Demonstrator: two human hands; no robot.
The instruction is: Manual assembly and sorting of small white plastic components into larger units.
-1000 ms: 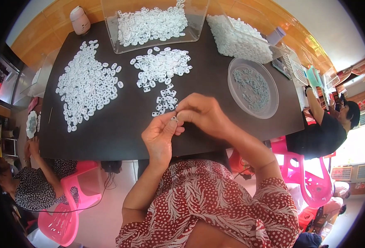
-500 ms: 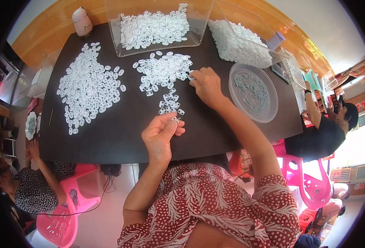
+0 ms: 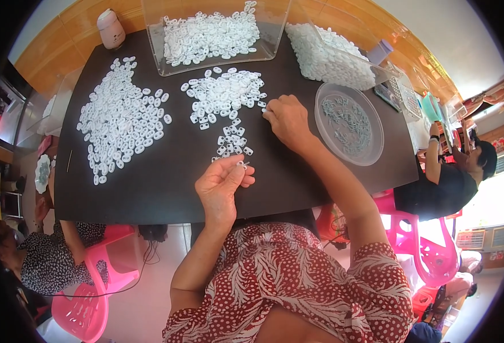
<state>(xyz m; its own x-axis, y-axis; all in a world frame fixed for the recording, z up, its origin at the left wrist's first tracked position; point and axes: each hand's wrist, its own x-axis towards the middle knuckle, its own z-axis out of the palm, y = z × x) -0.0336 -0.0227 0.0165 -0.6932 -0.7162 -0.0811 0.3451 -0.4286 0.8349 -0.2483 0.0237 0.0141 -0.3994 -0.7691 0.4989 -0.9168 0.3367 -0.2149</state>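
My left hand is closed in a pinch above the table's near middle. Between thumb and fingers it holds a small white plastic piece with a thin pin-like bit sticking out. My right hand rests curled on the table, its fingertips drawn together; whether anything is in them is hidden. Just left of those fingertips lies a loose white piece, beside the middle pile of white two-holed pieces. A smaller cluster of such pieces lies just beyond my left hand.
A larger pile of white oval pieces covers the table's left. Two clear bins, one at the back and one at back right, hold more. A round clear tray contains small greyish pins. Co-workers sit at both sides.
My right hand has shifted slightly right, away from the loose white piece by the pile. My left hand keeps its pinch in place. The co-workers' arms at both sides have moved.
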